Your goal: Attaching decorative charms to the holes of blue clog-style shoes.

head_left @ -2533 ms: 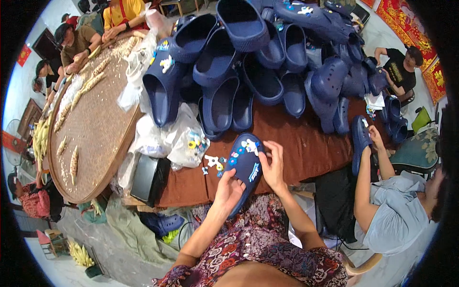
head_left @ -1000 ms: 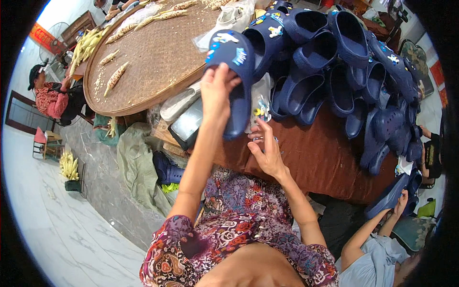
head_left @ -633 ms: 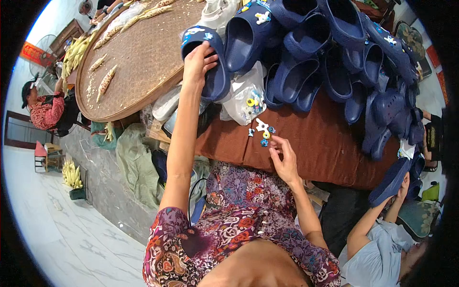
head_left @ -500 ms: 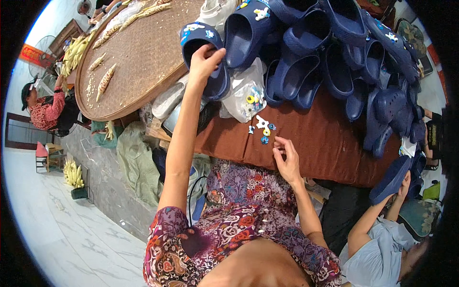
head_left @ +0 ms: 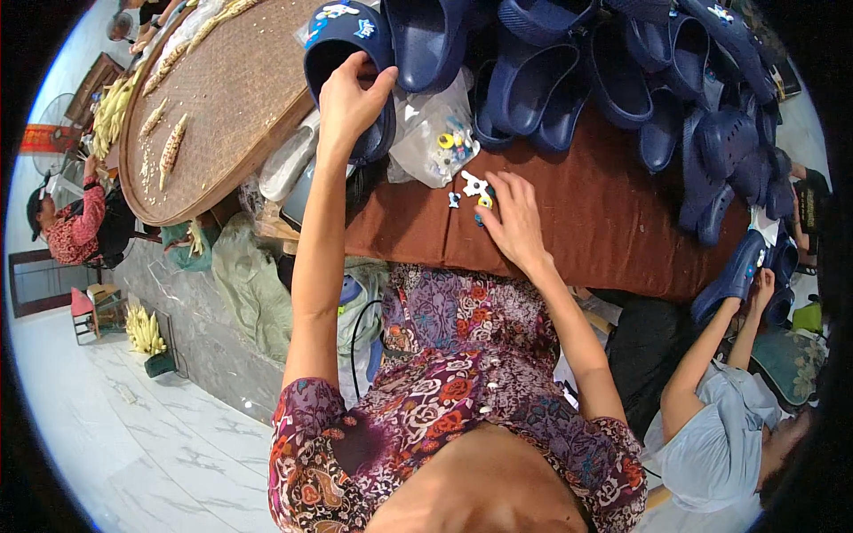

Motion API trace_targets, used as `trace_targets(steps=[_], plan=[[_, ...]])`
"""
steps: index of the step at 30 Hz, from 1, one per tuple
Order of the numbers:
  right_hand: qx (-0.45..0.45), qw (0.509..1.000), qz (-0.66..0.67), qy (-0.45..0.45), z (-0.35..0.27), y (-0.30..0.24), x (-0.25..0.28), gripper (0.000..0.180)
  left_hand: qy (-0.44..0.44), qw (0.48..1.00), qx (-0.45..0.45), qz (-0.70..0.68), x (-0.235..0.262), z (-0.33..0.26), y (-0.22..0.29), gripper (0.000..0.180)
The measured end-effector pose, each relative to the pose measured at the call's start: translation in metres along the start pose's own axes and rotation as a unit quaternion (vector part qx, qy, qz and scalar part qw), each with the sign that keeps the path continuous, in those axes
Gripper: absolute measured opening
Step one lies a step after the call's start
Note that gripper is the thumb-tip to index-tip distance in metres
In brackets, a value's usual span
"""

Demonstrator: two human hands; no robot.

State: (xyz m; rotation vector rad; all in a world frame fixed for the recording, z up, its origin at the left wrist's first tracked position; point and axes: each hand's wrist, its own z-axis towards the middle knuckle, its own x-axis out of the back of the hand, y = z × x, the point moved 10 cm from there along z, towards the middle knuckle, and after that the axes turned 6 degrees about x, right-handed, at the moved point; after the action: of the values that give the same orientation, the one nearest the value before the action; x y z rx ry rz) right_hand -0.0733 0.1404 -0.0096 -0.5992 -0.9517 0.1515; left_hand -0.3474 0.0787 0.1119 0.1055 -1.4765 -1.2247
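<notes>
At the table's far left, my left hand [head_left: 349, 105] grips a navy clog [head_left: 348, 28], its fingers reaching into the shoe's opening. White and blue charms [head_left: 365, 27] sit on that clog's toe. My right hand [head_left: 514, 218] is open, fingers stretched over a few loose shoe charms [head_left: 476, 185] on the brown cloth [head_left: 569, 222]. The charms are white, yellow and blue; the fingers partly cover them. Beyond them lies a clear plastic bag [head_left: 418, 142] with more charms inside. A second navy clog [head_left: 425, 49] stands right beside the held one.
A heap of navy clogs [head_left: 613, 80] fills the table's far right. A round woven tray [head_left: 227, 115] with corn cobs stands at left. On the right, a person in light clothing [head_left: 724, 426] holds a clog [head_left: 736, 275]. Another person [head_left: 75, 226] sits far left near corn.
My right hand has moved forward from beside the loose charms to over them. My left hand keeps its place at the clog. The whole view has shifted slightly.
</notes>
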Motion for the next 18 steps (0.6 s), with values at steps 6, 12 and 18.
trace_targets(steps=[6,12,18], plan=[[0.011,0.995,-0.038,-0.092,0.016,0.001,-0.058,0.059,0.048,0.997,-0.023,-0.063,0.017,-0.033,-0.005,0.048],[0.06,0.998,0.027,-0.009,-0.001,-0.001,-0.032,0.038,0.093,0.983,-0.146,-0.062,0.031,-0.121,0.066,0.029],[-0.068,0.974,0.038,0.213,-0.008,0.039,0.105,0.018,-0.036,0.978,-0.194,-0.065,-0.109,-0.188,0.051,0.033]])
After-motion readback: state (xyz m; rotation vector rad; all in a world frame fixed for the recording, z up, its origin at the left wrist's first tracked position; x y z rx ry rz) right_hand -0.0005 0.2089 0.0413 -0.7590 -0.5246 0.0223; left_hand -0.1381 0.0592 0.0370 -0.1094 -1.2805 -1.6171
